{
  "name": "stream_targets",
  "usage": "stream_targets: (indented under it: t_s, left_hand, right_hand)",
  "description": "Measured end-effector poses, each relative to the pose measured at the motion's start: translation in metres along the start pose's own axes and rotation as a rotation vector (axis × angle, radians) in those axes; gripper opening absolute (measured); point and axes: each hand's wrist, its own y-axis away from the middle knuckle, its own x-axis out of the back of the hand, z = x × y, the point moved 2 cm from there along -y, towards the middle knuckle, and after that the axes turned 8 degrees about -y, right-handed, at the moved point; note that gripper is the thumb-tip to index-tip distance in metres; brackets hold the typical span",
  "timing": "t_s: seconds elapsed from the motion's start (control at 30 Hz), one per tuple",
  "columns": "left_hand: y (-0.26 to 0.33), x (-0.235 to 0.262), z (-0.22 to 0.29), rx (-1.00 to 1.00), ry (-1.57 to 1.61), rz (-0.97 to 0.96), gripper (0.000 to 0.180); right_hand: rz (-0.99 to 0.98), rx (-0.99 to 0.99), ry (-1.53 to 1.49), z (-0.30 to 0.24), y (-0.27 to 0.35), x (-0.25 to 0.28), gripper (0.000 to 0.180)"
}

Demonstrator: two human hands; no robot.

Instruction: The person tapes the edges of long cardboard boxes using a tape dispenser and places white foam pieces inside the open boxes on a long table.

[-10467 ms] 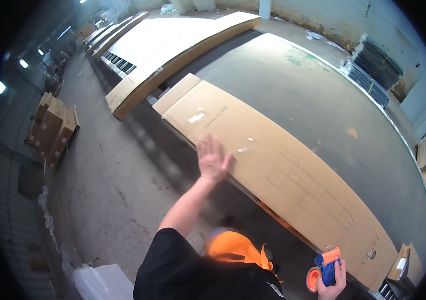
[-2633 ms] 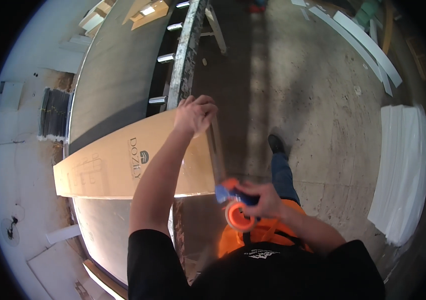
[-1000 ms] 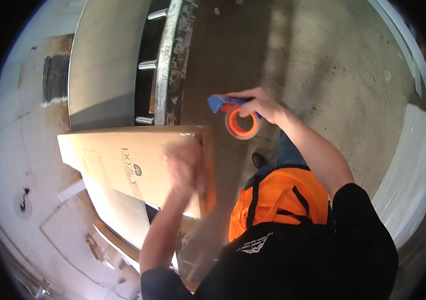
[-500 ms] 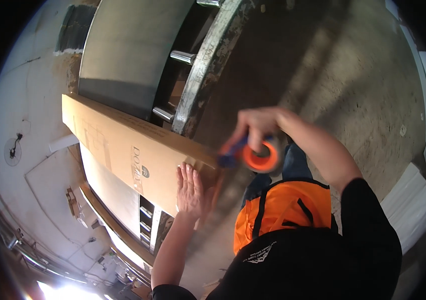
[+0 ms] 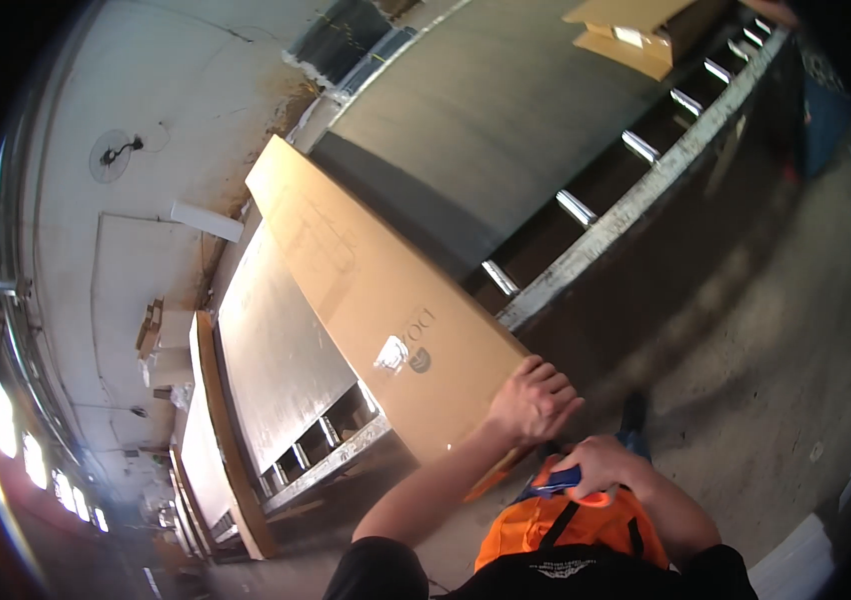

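Observation:
A long, flat cardboard box (image 5: 356,270) lies across a conveyor, its near end jutting past the metal side rail. My left hand (image 5: 534,402) rests at that end's right corner, fingers curled against the box edge. Just right of it and closer to my body, my right hand (image 5: 601,468) grips a tape dispenser (image 5: 564,480) with a blue body and an orange roll. Below the box's near end shows an orange strip (image 5: 486,482), partly hidden by my left forearm. A shiny patch of clear film (image 5: 392,353) lies on the box top.
The conveyor has a wide dark belt (image 5: 486,140) and a rail (image 5: 636,210) with short metal rollers. Another cardboard box (image 5: 636,30) sits farther along it. A person in dark blue clothing (image 5: 824,125) stands at the far right. A wall fan (image 5: 114,155) hangs left.
My view has swung left and up. The left hand went from lying flat on the box top to curling at its end corner. The right hand drew the tape dispenser back toward my waist.

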Motion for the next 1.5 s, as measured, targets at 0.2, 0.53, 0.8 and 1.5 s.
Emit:
stream_targets:
  t_s: [0.2,0.53,0.8,1.5]
  left_hand:
    - [0.183,0.007,0.028,-0.006,0.11,-0.023,0.032]
    - [0.627,0.187,-0.094,1.979,-0.187,-0.736,0.058]
    - [0.515,0.069,-0.264,1.265,-0.237,0.296,0.055]
    - [0.155,0.064,-0.346,1.348,-0.222,0.663,0.032]
  right_hand:
    - [0.003,-0.229,0.342,-0.036,-0.019,0.023,0.049]
    - [-0.088,0.026,0.162,-0.141,-0.132,-0.055,0.062]
    - [0.362,0.251,-0.149,-0.178,-0.135,0.017,0.078]
    - [0.718,0.324,0.236,-0.165,-0.369,0.31,0.069]
